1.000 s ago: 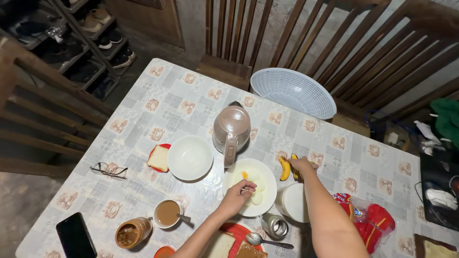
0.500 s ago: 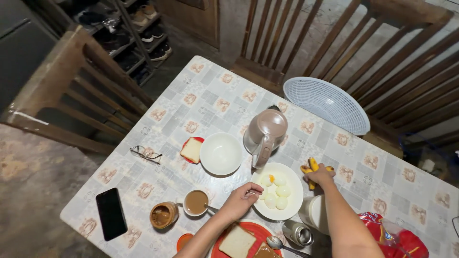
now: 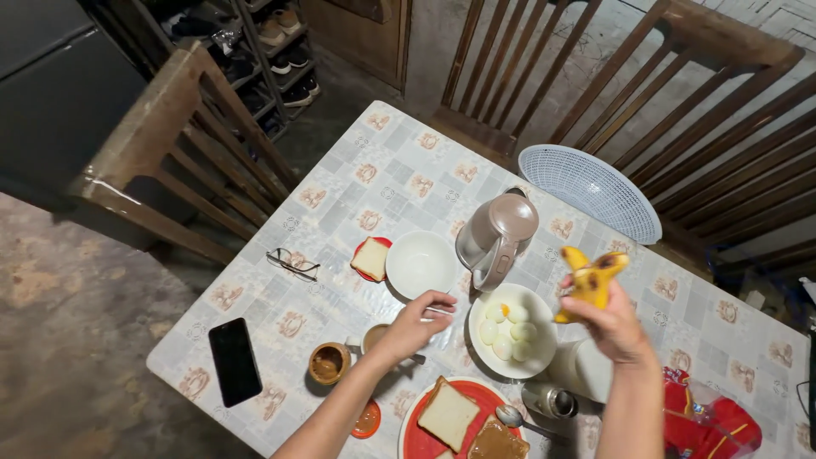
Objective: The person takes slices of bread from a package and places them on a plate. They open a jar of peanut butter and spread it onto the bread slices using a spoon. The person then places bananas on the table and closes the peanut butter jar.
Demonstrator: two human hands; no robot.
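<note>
Tiled-pattern bench (image 3: 340,204) crowded with dishes; right hand (image 3: 614,327) lifts banana bunch (image 3: 591,279) above egg plate (image 3: 544,357), fingers clenched round its lower end, fruit likely soft, light, bruisable, left hand (image 3: 414,323) pinching something small, unclear

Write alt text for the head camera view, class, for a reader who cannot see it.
Seen from above, a person's right hand lifts a bunch of bananas over a tiled-pattern table, while the left hand holds a small utensil beside a plate of peeled eggs. Nearby stand a kettle, an empty white bowl and a red plate of bread.
</note>
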